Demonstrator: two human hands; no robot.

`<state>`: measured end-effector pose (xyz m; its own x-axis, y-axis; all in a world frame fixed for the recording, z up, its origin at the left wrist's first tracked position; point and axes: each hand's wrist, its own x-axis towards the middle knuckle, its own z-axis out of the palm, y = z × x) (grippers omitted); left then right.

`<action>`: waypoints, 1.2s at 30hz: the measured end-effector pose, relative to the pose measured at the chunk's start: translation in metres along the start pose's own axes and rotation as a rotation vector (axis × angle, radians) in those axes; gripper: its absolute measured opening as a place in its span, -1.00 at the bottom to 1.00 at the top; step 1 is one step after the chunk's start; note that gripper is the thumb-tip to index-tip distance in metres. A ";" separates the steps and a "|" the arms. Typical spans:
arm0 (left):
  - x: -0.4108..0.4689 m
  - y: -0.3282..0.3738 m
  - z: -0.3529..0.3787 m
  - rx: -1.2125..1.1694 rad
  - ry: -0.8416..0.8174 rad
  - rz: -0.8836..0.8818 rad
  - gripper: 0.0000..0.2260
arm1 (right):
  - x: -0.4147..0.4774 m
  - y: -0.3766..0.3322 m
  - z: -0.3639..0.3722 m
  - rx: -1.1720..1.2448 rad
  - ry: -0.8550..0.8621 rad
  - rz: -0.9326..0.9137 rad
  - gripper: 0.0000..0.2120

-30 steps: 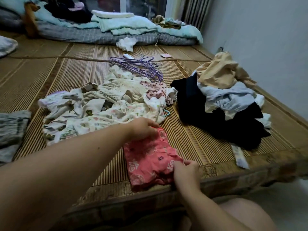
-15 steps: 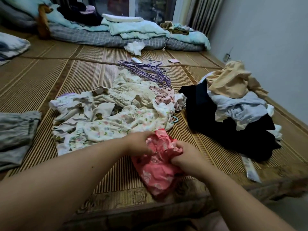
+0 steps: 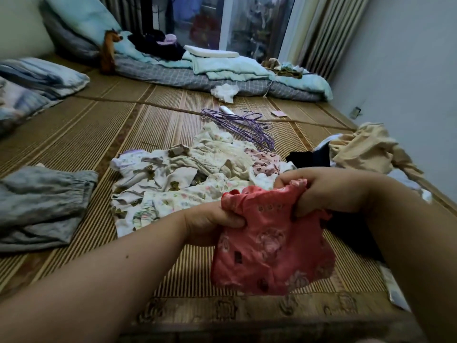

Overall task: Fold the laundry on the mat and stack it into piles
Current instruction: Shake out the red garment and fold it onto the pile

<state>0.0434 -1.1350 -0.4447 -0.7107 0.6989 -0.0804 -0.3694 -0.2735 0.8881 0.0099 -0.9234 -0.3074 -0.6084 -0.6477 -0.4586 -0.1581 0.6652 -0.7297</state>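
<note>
Gripping the pink garment (image 3: 269,243) in left hand (image 3: 210,219) and right hand (image 3: 326,189), grey piece (image 3: 42,201) seemingly folded, pale heap (image 3: 185,174) waiting.

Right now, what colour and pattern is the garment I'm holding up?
Coral pink garment with a pale printed pattern and ruffled edge, seen in the head view.
</note>
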 end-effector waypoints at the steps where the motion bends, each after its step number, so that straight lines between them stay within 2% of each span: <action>1: -0.005 0.002 0.000 -0.032 0.078 0.016 -0.67 | 0.002 0.002 0.000 0.093 0.021 0.015 -0.74; 6: -0.052 0.020 -0.017 -0.050 0.465 0.125 -0.69 | 0.040 0.004 0.014 0.391 0.143 0.042 -0.54; 9: -0.093 0.037 -0.038 0.074 0.707 0.068 -0.75 | 0.077 -0.021 0.036 0.498 0.217 0.014 -0.65; 14: -0.175 0.075 -0.078 0.179 0.993 0.019 -0.96 | 0.148 -0.088 0.097 0.479 0.265 -0.043 -0.71; 18: -0.239 0.101 -0.112 0.235 1.216 -0.021 -0.93 | 0.210 -0.139 0.136 0.426 0.276 -0.061 -0.76; 25: -0.306 0.126 -0.184 0.484 1.443 -0.189 -0.81 | 0.320 -0.183 0.188 0.194 0.319 -0.104 -0.83; 30: -0.307 0.105 -0.233 0.521 1.472 -0.265 -0.45 | 0.377 -0.169 0.214 0.124 0.306 -0.011 -0.47; 34: -0.305 0.086 -0.252 0.711 1.363 -0.451 -0.49 | 0.392 -0.154 0.225 0.032 0.312 0.015 -0.31; 36: -0.305 0.077 -0.255 0.845 1.350 -0.540 -0.46 | 0.390 -0.149 0.228 0.004 0.288 0.016 -0.30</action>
<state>0.0795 -1.5380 -0.4675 -0.7531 -0.5623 -0.3414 -0.6412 0.5113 0.5722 -0.0266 -1.3603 -0.4930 -0.8069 -0.5045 -0.3072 -0.1443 0.6726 -0.7258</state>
